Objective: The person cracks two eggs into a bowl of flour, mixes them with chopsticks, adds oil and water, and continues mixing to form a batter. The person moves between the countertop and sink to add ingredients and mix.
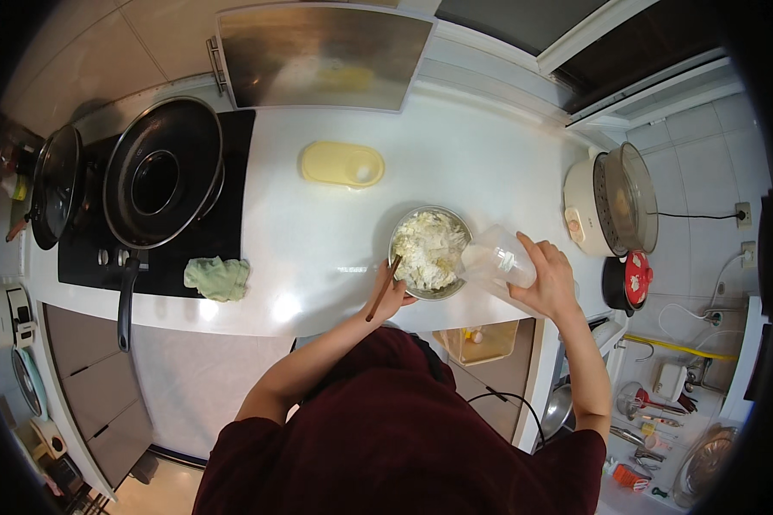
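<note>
A round metal bowl (431,299) on the white countertop holds a lumpy mass of white flour or dough (429,250). My left hand (391,290) is closed around the bowl's near left rim, and a pair of brown chopsticks (382,291) leans out of the bowl across that hand. On the other side, my right hand (546,277) grips a translucent plastic cup (504,257), tilted with its mouth at the bowl's right rim. Whether anything flows from the cup cannot be made out. A yellow oval tray (325,163) lies farther back, with something small and whitish in its round hollow.
On the left, a black cooktop (232,193) bears a large frying pan (156,174); a green cloth (217,278) lies at its front edge. An electric steamer (583,206) and a black pot with a red lid (626,282) stand at the right. A bin (499,344) hangs below the counter edge.
</note>
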A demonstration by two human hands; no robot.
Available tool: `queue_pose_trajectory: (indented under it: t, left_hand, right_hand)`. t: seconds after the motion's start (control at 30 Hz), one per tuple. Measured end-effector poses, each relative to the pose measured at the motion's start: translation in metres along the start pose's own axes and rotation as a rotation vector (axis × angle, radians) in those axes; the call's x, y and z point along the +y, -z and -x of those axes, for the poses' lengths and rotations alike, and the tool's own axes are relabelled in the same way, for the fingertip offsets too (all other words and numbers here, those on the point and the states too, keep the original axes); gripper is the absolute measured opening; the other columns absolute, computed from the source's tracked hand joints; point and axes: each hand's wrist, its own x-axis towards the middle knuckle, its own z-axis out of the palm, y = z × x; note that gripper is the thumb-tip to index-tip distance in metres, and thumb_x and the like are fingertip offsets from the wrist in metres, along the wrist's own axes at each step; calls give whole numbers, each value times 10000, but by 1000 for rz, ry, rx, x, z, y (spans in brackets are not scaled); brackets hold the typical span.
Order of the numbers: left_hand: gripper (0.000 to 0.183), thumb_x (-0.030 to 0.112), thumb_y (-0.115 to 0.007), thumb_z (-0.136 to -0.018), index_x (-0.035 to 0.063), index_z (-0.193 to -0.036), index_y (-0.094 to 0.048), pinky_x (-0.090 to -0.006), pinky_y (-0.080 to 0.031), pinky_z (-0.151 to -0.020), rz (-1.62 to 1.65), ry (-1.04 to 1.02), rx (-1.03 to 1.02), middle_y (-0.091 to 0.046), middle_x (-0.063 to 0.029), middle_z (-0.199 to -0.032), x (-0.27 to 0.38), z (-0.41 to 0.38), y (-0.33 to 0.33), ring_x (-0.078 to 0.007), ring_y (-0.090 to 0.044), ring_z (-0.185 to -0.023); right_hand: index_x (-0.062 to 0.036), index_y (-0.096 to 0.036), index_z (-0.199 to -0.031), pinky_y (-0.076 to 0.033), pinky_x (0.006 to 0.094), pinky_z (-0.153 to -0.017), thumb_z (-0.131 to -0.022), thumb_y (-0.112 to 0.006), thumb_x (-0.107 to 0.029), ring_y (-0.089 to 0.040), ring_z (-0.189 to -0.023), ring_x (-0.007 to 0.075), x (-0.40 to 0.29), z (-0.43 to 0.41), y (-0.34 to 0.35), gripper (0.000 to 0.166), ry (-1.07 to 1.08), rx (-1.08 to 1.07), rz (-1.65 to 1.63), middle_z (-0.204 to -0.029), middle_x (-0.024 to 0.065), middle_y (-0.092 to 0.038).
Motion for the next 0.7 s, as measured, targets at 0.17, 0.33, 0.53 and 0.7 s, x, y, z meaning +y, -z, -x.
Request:
queue_pose_trajectory:
  t: [0.17,0.33,0.53,0.7]
  left_hand:
    - [532,-66,-293,-872,89,-1339,-90,-413,-566,-786,-24,18,25,-301,-211,-1308,9,11,-7,-351,-546,-1062]
    - [543,-61,-295,-873,91,-1345,-73,-420,-562,-792,-5,17,37,-310,-209,-1305,4,7,-7,-361,-542,-1070]
    - [534,-45,-292,-880,96,-1343,-66,-434,-556,-802,35,16,10,-310,-208,-1300,-1,2,-3,-352,-546,-1058]
    - [516,-45,-292,-879,97,-1328,-81,-430,-554,-805,42,28,9,-318,-209,-1293,-2,-2,-4,-347,-549,-1051]
  right_hand:
    - [-84,-497,-1232,-447,384,-749,-504,-704,-213,-544,-817,308,-2,21,5,767,15,-80,-5,-876,127,-545]
    - [-78,-500,-1228,-449,390,-755,-497,-706,-210,-548,-826,309,-9,29,2,771,10,-77,-73,-894,128,-551]
    - [-97,-515,-1227,-441,376,-738,-498,-711,-212,-535,-807,280,-17,29,-8,764,59,-64,-108,-881,104,-539]
    - [-97,-511,-1229,-437,378,-738,-500,-711,-213,-532,-804,279,-28,19,-10,765,111,0,-147,-876,102,-537]
